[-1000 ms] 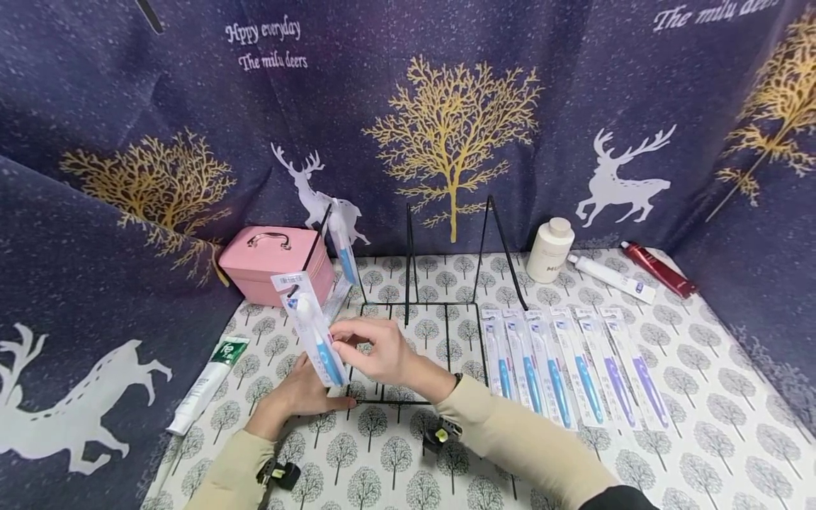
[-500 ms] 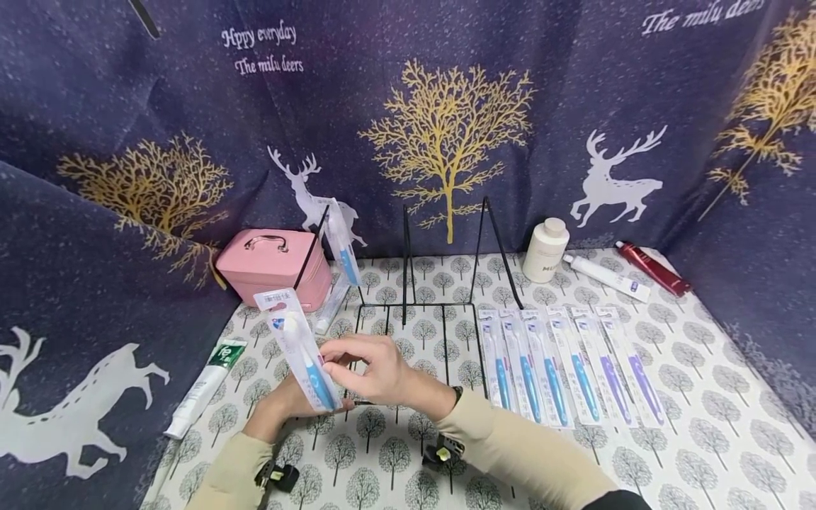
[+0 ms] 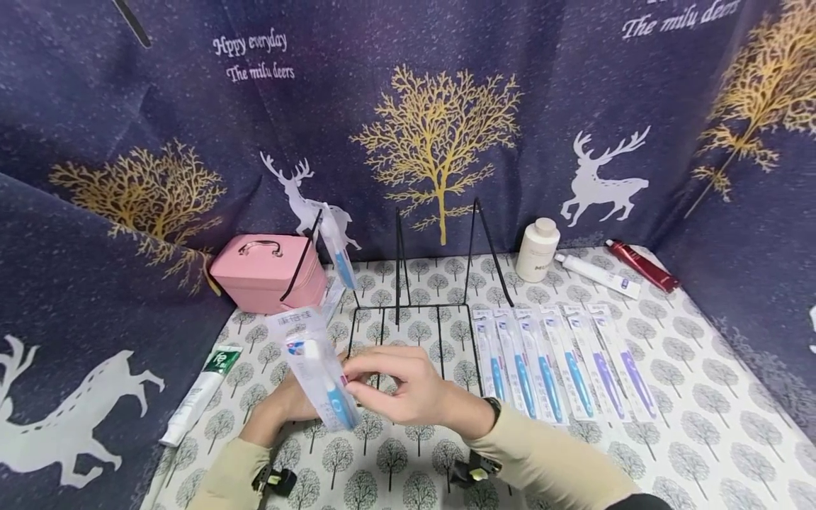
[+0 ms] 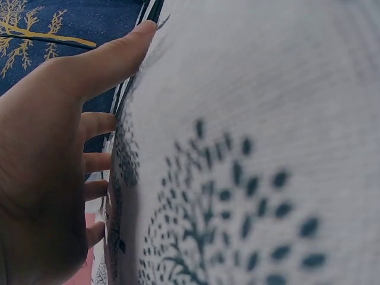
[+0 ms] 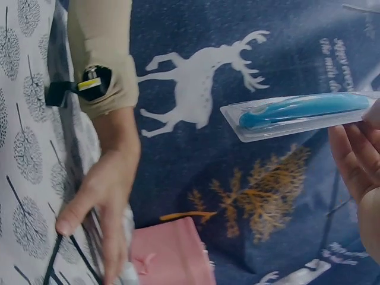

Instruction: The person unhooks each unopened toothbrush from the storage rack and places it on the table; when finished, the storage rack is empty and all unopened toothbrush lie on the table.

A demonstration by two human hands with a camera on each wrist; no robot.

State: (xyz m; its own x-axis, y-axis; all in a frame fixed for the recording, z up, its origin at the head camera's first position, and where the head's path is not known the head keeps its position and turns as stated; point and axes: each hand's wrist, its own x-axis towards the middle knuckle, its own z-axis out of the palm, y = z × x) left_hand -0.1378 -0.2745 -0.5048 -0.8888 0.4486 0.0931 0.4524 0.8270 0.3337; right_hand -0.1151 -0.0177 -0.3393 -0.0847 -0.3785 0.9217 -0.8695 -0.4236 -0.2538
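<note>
My right hand (image 3: 408, 386) pinches a packaged blue toothbrush (image 3: 319, 375) by the edge of its clear blister pack. The pack tilts in the air, its card end toward the back left; in the right wrist view its blue handle (image 5: 303, 111) shows. Below and behind it, my left hand (image 3: 287, 404) is at the left side of a black wire display rack (image 3: 421, 306), partly hidden by the pack. Its thumb touches the wire and its fingers are spread, as the right wrist view of the left hand (image 5: 110, 196) shows. Another packaged blue toothbrush (image 3: 338, 251) hangs on the rack's left prong.
Several packaged toothbrushes (image 3: 548, 368), blue and purple, lie in a row right of the rack. A pink case (image 3: 268, 273) stands back left, near a green-and-white tube (image 3: 200, 397). A white bottle (image 3: 537, 251), a white tube (image 3: 599, 275) and a red tube (image 3: 640, 265) are back right.
My right hand has brought the packaged toothbrush lower and nearer to me, then slightly right. My left hand has stayed at the rack. The head view has shifted a little.
</note>
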